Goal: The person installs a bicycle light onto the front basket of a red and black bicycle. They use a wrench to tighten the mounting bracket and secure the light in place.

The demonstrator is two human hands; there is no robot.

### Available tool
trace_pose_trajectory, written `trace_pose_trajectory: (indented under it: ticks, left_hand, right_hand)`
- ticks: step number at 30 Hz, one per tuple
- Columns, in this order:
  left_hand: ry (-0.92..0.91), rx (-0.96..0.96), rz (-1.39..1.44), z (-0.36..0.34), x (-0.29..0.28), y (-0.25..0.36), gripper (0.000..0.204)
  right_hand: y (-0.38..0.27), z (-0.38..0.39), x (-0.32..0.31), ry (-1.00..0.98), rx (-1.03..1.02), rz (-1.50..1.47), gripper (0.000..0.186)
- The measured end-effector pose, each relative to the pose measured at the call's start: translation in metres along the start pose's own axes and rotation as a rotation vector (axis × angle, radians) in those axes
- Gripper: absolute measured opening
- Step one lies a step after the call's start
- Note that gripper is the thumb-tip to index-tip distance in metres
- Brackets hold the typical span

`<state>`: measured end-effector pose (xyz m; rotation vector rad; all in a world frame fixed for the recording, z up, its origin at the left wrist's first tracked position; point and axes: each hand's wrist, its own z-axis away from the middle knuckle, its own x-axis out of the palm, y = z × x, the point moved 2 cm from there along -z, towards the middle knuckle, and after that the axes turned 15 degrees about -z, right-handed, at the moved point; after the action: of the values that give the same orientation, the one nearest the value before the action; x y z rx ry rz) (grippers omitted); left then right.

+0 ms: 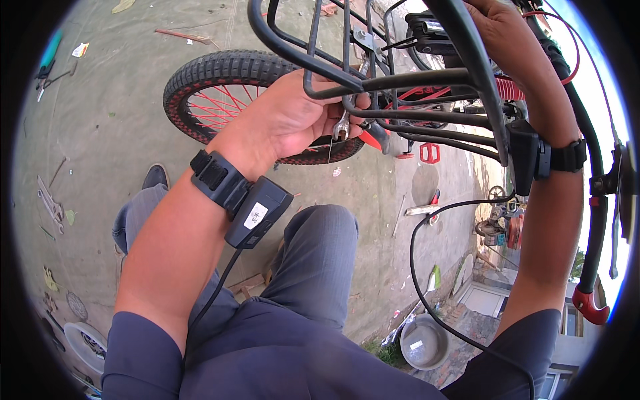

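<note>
My left hand (300, 110) is closed around a silver wrench (341, 128), whose jaw end shows below the fingers. It reaches in beside the black wire basket (420, 79) of a bicycle. A metal bracket (363, 39) with a bolt sits on the basket's bars above that hand. At the top right my right hand (490, 23) is behind the basket's thick tube, near a black lamp-like part (433, 35). Its fingers are mostly hidden. The bicycle wheel (223, 65), with a knobby black tyre and red spokes, stands beyond my left hand.
The handlebar (590, 247) with its red-ended grip runs along the right side. A red pedal (430, 153) shows under the basket. Tools (50, 203) lie on the ground at the left. A grey basin (425, 342) stands at the lower right. A black cable (413, 247) hangs from my right wrist.
</note>
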<state>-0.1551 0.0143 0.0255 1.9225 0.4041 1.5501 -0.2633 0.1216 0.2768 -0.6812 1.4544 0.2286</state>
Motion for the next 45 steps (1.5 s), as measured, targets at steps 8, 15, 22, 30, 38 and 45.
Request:
trace_pose_trajectory:
  ticks: [8, 15, 22, 30, 38, 45]
  left_hand:
    - [0.058, -0.006, -0.032, 0.003, 0.0, 0.003, 0.017]
    - [0.028, -0.036, -0.01, -0.001, 0.006, 0.0, 0.016]
    - [0.032, -0.025, -0.039, 0.0, 0.005, 0.001, 0.017]
    - [0.03, -0.025, -0.023, -0.001, 0.001, -0.001, 0.017]
    - [0.042, -0.022, -0.026, 0.002, 0.003, 0.002, 0.016]
    - [0.023, 0.0, -0.043, 0.002, 0.002, 0.002, 0.017]
  right_hand:
    - [-0.053, 0.03, 0.012, -0.022, 0.211, -0.035, 0.034]
    - [-0.061, 0.053, -0.005, -0.256, -0.016, 0.151, 0.05]
    - [0.02, 0.028, -0.048, -0.123, -0.21, 0.256, 0.045]
    - [-0.015, 0.037, -0.013, -0.162, -0.449, 0.275, 0.033]
    - [0.004, 0.024, -0.015, -0.264, -0.183, 0.08, 0.042]
    - [-0.048, 0.033, 0.0, -0.097, 0.03, 0.188, 0.049]
